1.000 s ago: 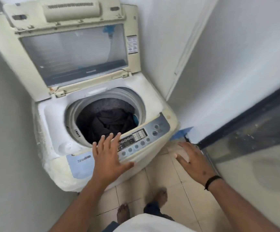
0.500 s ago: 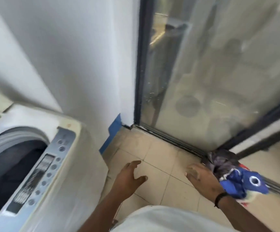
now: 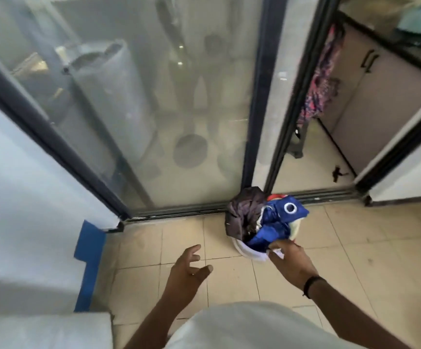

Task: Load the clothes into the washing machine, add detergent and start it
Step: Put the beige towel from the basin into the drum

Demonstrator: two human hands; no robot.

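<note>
2 hands reach toward a white basket point(image 3: 251, 251) of clothes point(image 3: 267, 220): left hand point(image 3: 188, 273) fingers spread, empty; right hand point(image 3: 291, 263) touches the blue garment point(image 3: 277, 222), grip unclear.

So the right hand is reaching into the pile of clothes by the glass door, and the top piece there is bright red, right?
Not quite. The head view shows the right hand at the pile of clothes by the glass door, but the top piece is bright blue, beside a dark brown one.

Home laundry nook: tiled floor point(image 3: 355, 248), sliding glass door point(image 3: 154, 109).
</note>
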